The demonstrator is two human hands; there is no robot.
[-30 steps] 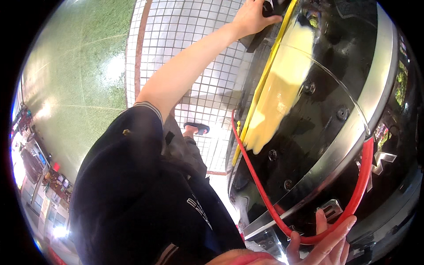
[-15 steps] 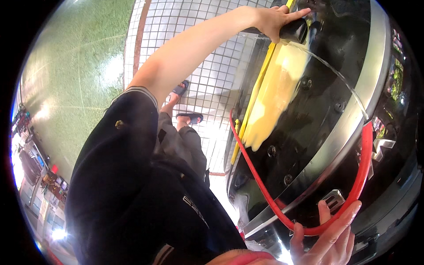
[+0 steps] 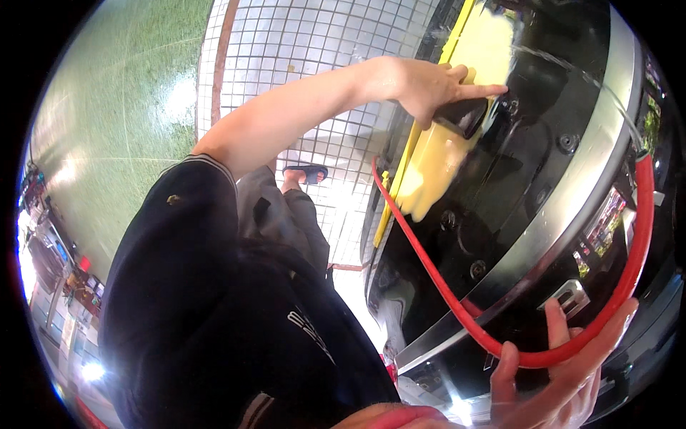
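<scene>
While right grip's (image 3: 554, 386) cradling red hose (image 3: 532, 359) lower right, left grip's (image 3: 434, 89) clasping black block (image 3: 468, 118) across that slanting yellow patch (image 3: 437, 159).

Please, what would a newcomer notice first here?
The bright yellow patch on the black panel, upper right, probably comes first; the left hand holds a dark block there. Next is the red hose held in the right hand, lower right, water streaming from its end.
</scene>
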